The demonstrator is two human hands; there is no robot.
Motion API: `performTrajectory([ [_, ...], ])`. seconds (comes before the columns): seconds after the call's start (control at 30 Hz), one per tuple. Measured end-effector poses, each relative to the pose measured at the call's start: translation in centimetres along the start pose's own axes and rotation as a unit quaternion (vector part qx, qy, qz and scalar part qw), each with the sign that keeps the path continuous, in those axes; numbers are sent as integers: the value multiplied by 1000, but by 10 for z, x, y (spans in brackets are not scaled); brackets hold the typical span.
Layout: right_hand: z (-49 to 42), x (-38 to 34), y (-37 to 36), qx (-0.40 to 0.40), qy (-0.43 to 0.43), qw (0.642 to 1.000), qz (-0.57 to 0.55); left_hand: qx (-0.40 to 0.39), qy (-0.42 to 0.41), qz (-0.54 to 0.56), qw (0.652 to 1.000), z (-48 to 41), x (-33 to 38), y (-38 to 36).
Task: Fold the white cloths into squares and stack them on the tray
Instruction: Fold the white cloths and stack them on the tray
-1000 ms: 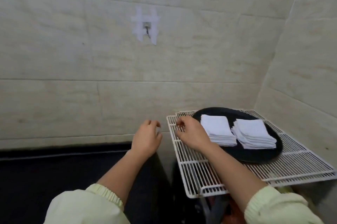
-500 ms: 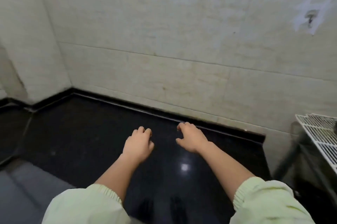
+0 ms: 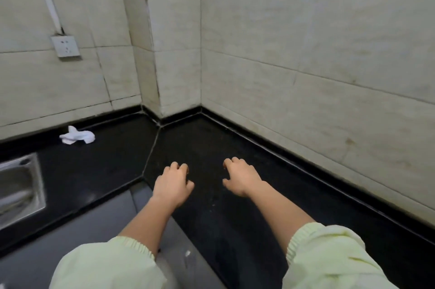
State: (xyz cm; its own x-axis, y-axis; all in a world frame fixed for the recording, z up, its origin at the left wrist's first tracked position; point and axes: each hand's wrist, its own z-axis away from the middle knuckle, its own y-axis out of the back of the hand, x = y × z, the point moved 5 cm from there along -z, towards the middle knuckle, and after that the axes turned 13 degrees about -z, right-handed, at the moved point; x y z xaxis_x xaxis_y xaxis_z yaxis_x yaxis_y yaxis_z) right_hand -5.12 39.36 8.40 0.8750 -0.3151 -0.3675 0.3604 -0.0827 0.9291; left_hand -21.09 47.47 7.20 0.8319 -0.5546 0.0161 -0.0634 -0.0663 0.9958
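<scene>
One crumpled white cloth [image 3: 77, 135] lies on the black countertop [image 3: 211, 147] at the far left, close to the wall. My left hand [image 3: 173, 185] hovers over the counter's middle, fingers loosely curled, holding nothing. My right hand [image 3: 241, 179] is a little to its right, fingers also curled and empty. Both hands are well to the right of the cloth. The tray and the folded stacks are out of view.
A steel sink [image 3: 20, 191] is set into the counter at the left edge. A wall socket [image 3: 65, 45] sits above the cloth. Tiled walls meet in a corner [image 3: 179, 109] behind the counter. The counter's front edge runs diagonally under my left forearm.
My view has swung left, away from the wire rack with the black tray and folded stacks. The corner, the sink and the crumpled cloth have come into view. Both hands stay empty.
</scene>
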Motion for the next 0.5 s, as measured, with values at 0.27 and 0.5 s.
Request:
performTrajectory([
  [0.27, -154, -92, -70, -85, 72, 994, 19, -48, 88, 8, 995, -102, -126, -38],
  [0.5, -254, -173, -97, -113, 130, 985, 15, -41, 163, 23, 986, -162, -227, -49],
])
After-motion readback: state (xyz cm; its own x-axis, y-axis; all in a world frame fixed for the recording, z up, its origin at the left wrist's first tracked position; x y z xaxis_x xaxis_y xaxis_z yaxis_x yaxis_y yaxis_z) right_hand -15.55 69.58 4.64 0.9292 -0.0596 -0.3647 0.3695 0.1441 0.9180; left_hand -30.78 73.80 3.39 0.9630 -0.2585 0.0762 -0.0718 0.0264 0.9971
